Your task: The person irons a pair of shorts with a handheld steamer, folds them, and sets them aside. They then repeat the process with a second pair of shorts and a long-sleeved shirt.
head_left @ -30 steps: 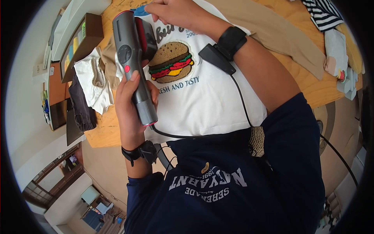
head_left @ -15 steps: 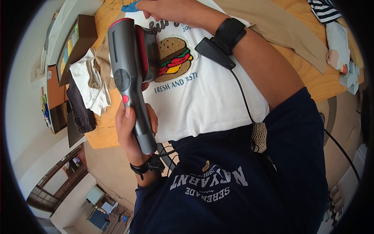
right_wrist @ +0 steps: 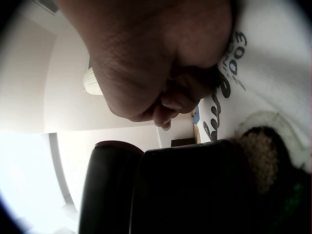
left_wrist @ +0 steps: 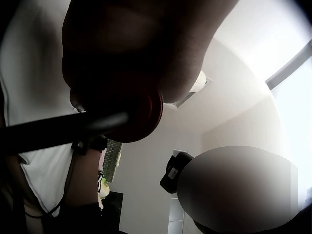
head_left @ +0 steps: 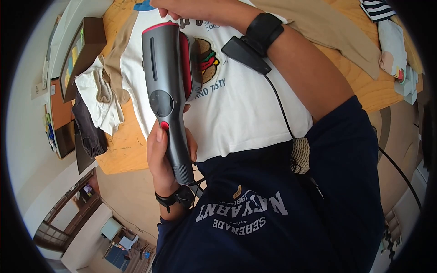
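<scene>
In the head view, my left hand [head_left: 162, 152] grips the handle of a grey handheld garment steamer [head_left: 165, 86] with red trim, thumb just below its red button. The steamer's head points away, with its dark plate facing right and overlapping the burger patch [head_left: 208, 63]. Beneath lies a white shirt [head_left: 241, 118] with tan sleeves [head_left: 323, 27] and a blue collar [head_left: 144, 6]. My right hand [head_left: 182, 9] holds the shirt near the collar, partly cut off by the frame. In the right wrist view its fingers [right_wrist: 180, 95] are curled against the cloth, close above the steamer.
White clothing [head_left: 98, 93] and dark trousers [head_left: 88, 127] lie at the wooden table's [head_left: 120, 154] left edge, near a brown box [head_left: 84, 54]. Striped clothing [head_left: 380, 10] and pale clothing [head_left: 392, 50] lie far right. A black wrist-camera unit [head_left: 246, 55] and cable hang over the shirt.
The steamer has moved nearer and then right, covering more of the burger patch. My right hand stays at the collar, while the head view has shifted slightly.
</scene>
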The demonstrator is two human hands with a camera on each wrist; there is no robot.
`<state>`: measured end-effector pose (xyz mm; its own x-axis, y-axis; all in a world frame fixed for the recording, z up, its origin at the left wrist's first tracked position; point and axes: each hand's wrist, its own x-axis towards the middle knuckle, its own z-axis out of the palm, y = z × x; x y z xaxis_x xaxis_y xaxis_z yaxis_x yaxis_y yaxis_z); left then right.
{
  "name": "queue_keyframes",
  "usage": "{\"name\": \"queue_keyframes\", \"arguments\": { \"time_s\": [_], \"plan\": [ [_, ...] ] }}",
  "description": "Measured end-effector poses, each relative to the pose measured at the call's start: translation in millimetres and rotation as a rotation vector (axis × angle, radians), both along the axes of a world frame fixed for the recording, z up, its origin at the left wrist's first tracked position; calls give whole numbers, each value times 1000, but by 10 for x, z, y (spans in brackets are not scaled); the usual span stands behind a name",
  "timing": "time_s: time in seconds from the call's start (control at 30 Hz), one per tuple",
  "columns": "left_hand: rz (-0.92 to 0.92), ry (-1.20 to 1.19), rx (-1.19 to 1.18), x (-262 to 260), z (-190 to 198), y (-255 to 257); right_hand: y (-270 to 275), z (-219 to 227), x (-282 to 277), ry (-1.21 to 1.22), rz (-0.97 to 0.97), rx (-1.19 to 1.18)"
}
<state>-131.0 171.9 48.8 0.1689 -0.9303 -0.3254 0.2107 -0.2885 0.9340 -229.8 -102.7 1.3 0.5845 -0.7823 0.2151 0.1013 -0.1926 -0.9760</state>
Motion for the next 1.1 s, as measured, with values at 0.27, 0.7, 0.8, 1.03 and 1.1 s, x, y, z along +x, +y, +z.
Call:
{"name": "queue_keyframes", "arguments": {
  "time_s": [0.27,0.7,0.8,1.03,1.1],
  "plan": [
    [7,242,-44,-189,1,-224,-74,-147,52,-64,1,-49],
    [-2,474,42,-76,41,-376,-22,-20,-79,-105,72,123],
    [46,375,109,-48,87,-387,-26,-43,-56,-87,37,109],
    [-20,237,31,-145,106,-217,-6,-9,-18,-93,-12,19],
    [2,147,50,-150,131,-135,41,91,-115,41,48,70]
  ]
}}
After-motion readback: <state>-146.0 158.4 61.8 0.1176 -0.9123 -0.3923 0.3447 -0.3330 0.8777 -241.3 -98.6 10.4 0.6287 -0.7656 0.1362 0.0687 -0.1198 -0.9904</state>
